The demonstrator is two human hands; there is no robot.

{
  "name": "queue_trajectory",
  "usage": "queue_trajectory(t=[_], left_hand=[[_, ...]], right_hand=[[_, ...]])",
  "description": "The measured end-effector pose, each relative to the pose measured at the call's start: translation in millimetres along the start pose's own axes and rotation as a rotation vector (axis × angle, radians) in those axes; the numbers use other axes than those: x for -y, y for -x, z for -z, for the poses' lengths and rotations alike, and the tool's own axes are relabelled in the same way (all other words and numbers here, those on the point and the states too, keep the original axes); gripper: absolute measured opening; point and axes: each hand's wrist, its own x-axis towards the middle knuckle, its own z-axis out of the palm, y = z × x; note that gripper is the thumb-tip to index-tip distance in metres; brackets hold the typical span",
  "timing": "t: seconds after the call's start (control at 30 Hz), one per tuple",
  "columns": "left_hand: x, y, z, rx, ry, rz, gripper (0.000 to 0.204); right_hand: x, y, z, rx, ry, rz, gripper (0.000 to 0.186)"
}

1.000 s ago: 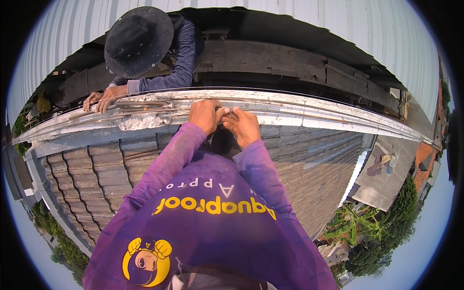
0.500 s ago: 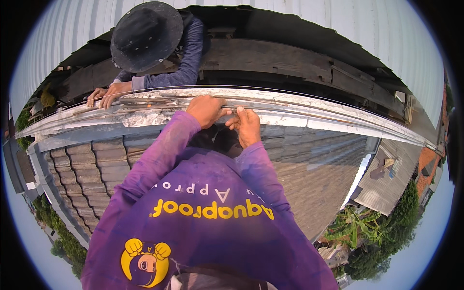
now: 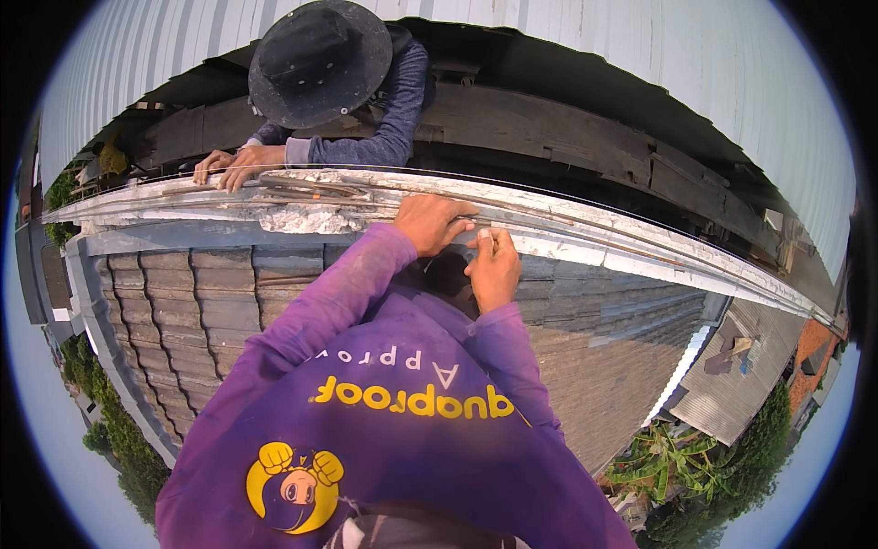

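Observation:
I lean over a pale concrete ledge [image 3: 585,247] that runs along the top of a tiled roof. Thin rusty metal rods [image 3: 311,190] lie along the ledge. My left hand [image 3: 430,222] rests on the ledge with its fingers curled over a thin rod [image 3: 549,220]. Just to its right, my right hand [image 3: 494,267] pinches the same rod between thumb and fingers. What lies under the fingers is hidden. Both arms wear purple sleeves.
Across the ledge, another person in a black brimmed hat [image 3: 318,59] and blue sleeve has both hands [image 3: 227,165] on the ledge at the left. Grey roof tiles [image 3: 192,302] slope down below me. Corrugated metal sheeting [image 3: 640,55] lies behind, with rooftops and trees far below.
My two hands have stayed together on the ledge, shifting slightly right along it. The other person's head has moved nearer the ledge; their hands stay in place.

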Motion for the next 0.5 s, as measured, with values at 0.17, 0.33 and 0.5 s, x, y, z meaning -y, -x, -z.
queue_trajectory(t=[0.17, 0.33, 0.5], left_hand=[[-1, -6, 6, 0.106, 0.003, 0.004, 0.036], [5, 1, -4, 0.024, 0.016, -0.035, 0.036], [4, -1, 1, 0.118, -0.010, 0.018, 0.031]], right_hand=[[-5, 7, -9, -0.053, 0.120, 0.129, 0.025], [13, 1, 8, -0.042, 0.512, 0.240, 0.021], [135, 1, -23, 0.031, 0.366, 0.653, 0.009]])
